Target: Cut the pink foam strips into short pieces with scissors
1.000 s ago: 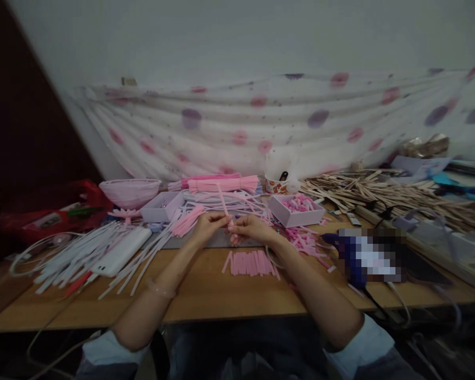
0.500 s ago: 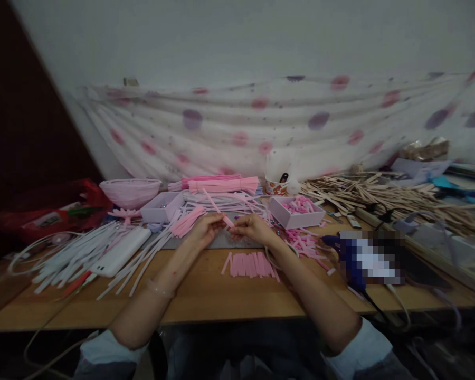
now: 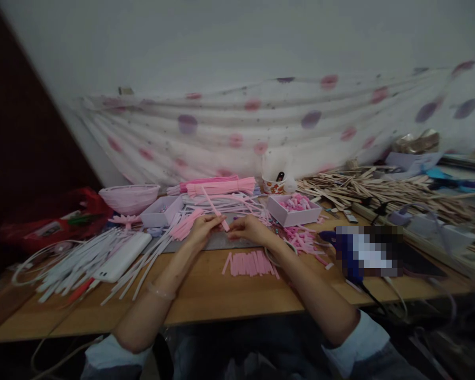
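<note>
Your left hand [image 3: 203, 230] and right hand [image 3: 251, 229] are bare. Around your left forearm sits a thin, translucent pale bangle [image 3: 161, 293]; a thin loop [image 3: 271, 258] shows by your right wrist, too dim to tell whether it is worn. Your grey sleeves [image 3: 374, 364] end in broad, pale blue cuffs [image 3: 358, 336] near the elbows, above dark clothing [image 3: 237, 335].

A craft workspace: the table [image 3: 221, 298] bears cut pink strips [image 3: 250, 263] near its front middle, a bowl [image 3: 130, 199] back left, sticks [image 3: 370, 186] back right; spotted cloth [image 3: 217, 124] hangs behind it.
</note>
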`<action>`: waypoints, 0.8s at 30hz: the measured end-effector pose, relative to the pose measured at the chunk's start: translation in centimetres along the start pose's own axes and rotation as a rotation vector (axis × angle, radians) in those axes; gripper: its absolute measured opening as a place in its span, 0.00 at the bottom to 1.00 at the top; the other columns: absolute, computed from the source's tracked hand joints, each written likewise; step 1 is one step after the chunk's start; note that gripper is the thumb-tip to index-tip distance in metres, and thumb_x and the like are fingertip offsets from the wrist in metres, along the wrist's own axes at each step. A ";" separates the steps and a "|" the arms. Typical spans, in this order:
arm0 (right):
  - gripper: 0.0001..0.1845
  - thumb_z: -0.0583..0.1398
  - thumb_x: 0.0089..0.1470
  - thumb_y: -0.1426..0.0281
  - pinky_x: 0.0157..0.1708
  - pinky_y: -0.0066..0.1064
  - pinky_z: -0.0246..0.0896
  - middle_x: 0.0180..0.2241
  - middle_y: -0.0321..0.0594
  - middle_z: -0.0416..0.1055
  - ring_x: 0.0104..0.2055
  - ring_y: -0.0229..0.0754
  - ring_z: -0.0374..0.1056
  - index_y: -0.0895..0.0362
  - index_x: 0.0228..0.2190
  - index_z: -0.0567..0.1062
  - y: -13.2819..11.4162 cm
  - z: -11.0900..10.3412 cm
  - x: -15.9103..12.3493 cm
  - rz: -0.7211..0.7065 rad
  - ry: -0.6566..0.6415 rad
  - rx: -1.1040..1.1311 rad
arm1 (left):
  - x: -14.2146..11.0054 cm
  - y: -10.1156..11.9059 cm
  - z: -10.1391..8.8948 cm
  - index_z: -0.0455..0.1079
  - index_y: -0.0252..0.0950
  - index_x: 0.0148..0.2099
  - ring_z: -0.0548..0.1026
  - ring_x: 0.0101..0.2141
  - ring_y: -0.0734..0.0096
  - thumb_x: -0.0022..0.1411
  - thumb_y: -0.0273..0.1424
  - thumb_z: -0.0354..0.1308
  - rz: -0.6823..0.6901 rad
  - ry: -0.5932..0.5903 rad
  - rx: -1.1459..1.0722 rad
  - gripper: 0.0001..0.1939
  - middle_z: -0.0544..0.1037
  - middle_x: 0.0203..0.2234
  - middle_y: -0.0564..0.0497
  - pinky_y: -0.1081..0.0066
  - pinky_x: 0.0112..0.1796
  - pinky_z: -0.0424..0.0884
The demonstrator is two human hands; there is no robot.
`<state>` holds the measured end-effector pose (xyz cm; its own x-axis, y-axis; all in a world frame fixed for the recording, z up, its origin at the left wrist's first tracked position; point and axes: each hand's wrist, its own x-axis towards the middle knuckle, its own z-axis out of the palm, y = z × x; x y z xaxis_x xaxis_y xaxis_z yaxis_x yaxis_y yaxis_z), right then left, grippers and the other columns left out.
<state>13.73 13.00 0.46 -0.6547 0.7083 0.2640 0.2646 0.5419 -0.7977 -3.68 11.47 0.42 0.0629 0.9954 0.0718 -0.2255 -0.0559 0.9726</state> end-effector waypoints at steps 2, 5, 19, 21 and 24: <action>0.10 0.62 0.47 0.64 0.25 0.24 0.55 0.20 0.34 0.70 0.24 0.35 0.64 0.59 0.25 0.76 -0.1 -0.2 -0.1 -0.033 0.002 -0.105 | 0.0 0.1 -0.2 0.76 0.31 0.25 0.69 0.21 0.78 0.30 0.40 0.72 -0.024 0.002 0.002 0.20 0.73 0.17 0.53 0.75 0.27 0.68; 0.11 0.60 0.49 0.66 0.24 0.24 0.52 0.19 0.34 0.69 0.23 0.34 0.62 0.59 0.22 0.76 0.0 -0.3 -0.1 -0.062 0.007 -0.204 | 0.1 -0.1 -0.1 0.75 0.31 0.24 0.70 0.22 0.76 0.30 0.40 0.72 -0.043 -0.022 0.023 0.19 0.74 0.18 0.52 0.74 0.27 0.69; 0.12 0.60 0.50 0.64 0.25 0.24 0.53 0.20 0.35 0.72 0.24 0.35 0.65 0.59 0.23 0.77 -0.2 -0.5 -0.1 -0.099 0.029 -0.228 | 0.1 -0.2 0.1 0.73 0.31 0.22 0.69 0.21 0.76 0.30 0.41 0.72 0.003 -0.008 0.034 0.20 0.73 0.18 0.53 0.72 0.29 0.70; 0.12 0.60 0.51 0.65 0.25 0.24 0.53 0.20 0.35 0.71 0.23 0.35 0.64 0.59 0.22 0.77 -0.4 -0.5 -0.2 -0.108 0.040 -0.253 | 0.2 -0.3 0.1 0.73 0.31 0.22 0.69 0.22 0.77 0.31 0.41 0.72 0.001 -0.029 0.042 0.19 0.73 0.18 0.53 0.72 0.29 0.69; 0.13 0.59 0.51 0.64 0.25 0.23 0.54 0.19 0.35 0.71 0.22 0.34 0.64 0.59 0.22 0.75 -0.7 -0.4 -0.3 -0.098 0.050 -0.218 | 0.3 -0.4 0.0 0.74 0.31 0.24 0.69 0.22 0.76 0.32 0.40 0.71 -0.007 -0.050 0.034 0.19 0.74 0.19 0.53 0.72 0.30 0.69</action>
<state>14.06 12.57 1.21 -0.6504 0.6658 0.3656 0.3511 0.6903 -0.6326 -3.55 11.80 0.07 0.1126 0.9908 0.0753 -0.1916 -0.0527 0.9801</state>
